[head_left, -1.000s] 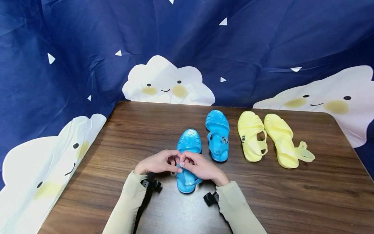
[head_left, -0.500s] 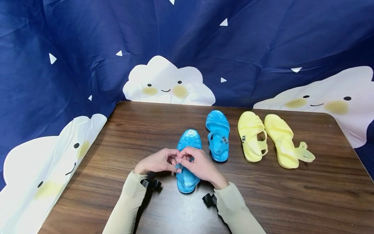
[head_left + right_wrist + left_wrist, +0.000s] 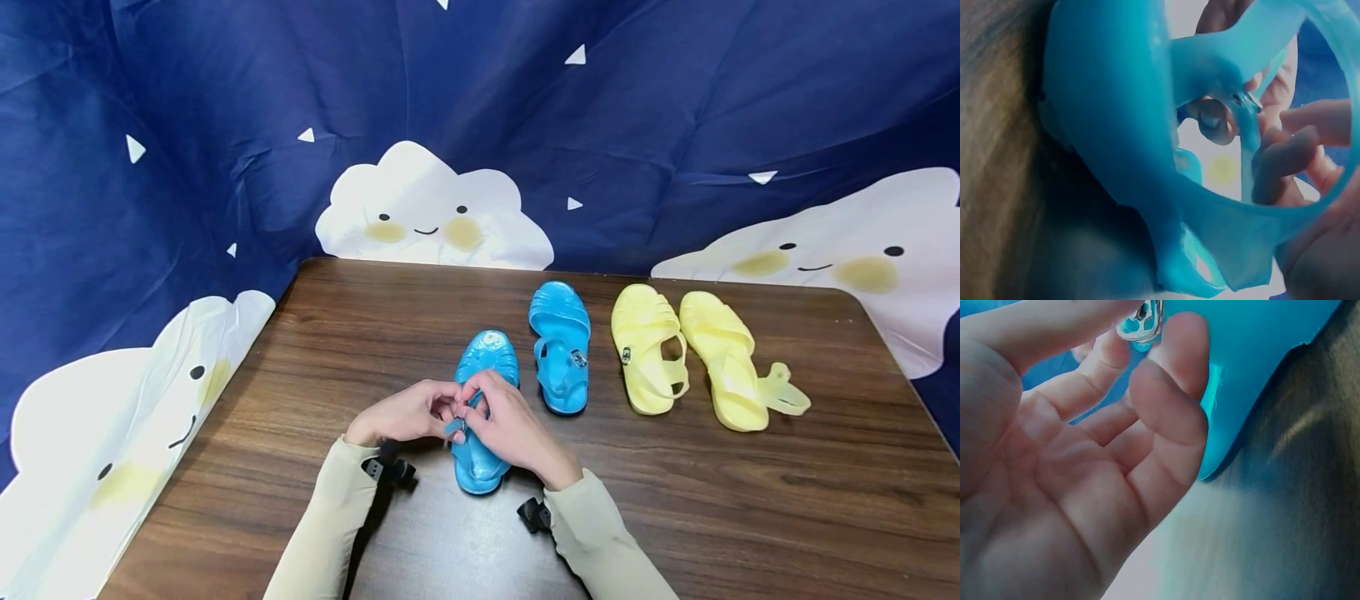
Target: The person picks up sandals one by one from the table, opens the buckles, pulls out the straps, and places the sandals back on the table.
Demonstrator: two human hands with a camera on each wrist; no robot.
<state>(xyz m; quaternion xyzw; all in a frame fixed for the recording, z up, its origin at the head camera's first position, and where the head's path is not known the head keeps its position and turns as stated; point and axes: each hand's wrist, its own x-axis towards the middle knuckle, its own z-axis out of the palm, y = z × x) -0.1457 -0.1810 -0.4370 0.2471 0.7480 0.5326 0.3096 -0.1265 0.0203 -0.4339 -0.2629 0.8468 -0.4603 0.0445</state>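
Observation:
A blue jelly sandal (image 3: 487, 354) lies on the table under both hands, toe pointing away. From its left side, my left hand (image 3: 405, 412) holds the silver buckle (image 3: 1142, 324) between thumb and curled fingers. Reaching over from the right, my right hand (image 3: 517, 425) pinches the thin ankle strap (image 3: 1249, 156), which runs to the buckle in the right wrist view. The free strap tip (image 3: 454, 426) pokes out leftward by the left fingertips. How far the strap passes through the buckle cannot be seen clearly.
A second blue sandal (image 3: 558, 312), its strap buckled, stands just to the right. Farther right are two yellow sandals: one with a closed strap (image 3: 637, 317), the other (image 3: 712, 325) with its strap splayed on the brown table (image 3: 847, 500). A blue cloud-print cloth (image 3: 480, 83) hangs behind.
My right hand has shifted slightly left and turned over the strap. The strap's free tip now sticks out farther to the left. The left hand stays almost still.

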